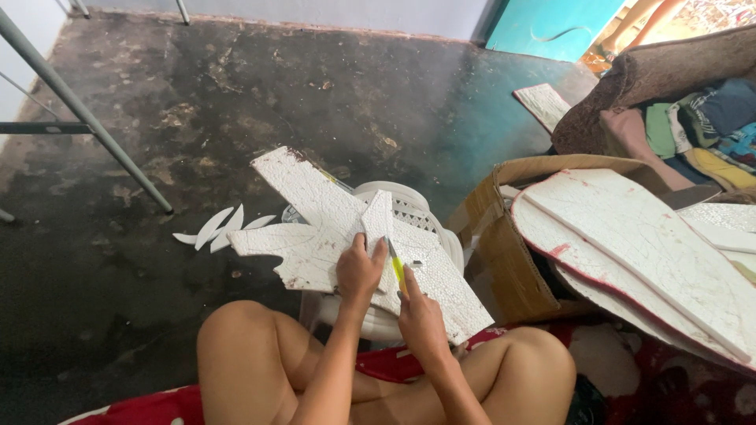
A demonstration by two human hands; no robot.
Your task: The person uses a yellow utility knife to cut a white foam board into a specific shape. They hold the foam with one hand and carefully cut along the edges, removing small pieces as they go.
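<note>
A large white foam board (315,208) with a cracked surface lies on a white plastic stool (417,216) in front of my knees. A smaller pointed foam strip (379,224) rests on top of it. My left hand (358,271) presses down on the strip, fingers spread. My right hand (421,315) grips a yellow-green utility knife (398,267), its tip against the strip's edge beside my left fingers.
Several white leaf-shaped foam offcuts (220,228) lie on the dark stained floor to the left. A cardboard box (504,244) on the right carries large foam sheets (630,244). Folded clothes (701,126) lie far right, and grey metal legs (71,102) stand far left.
</note>
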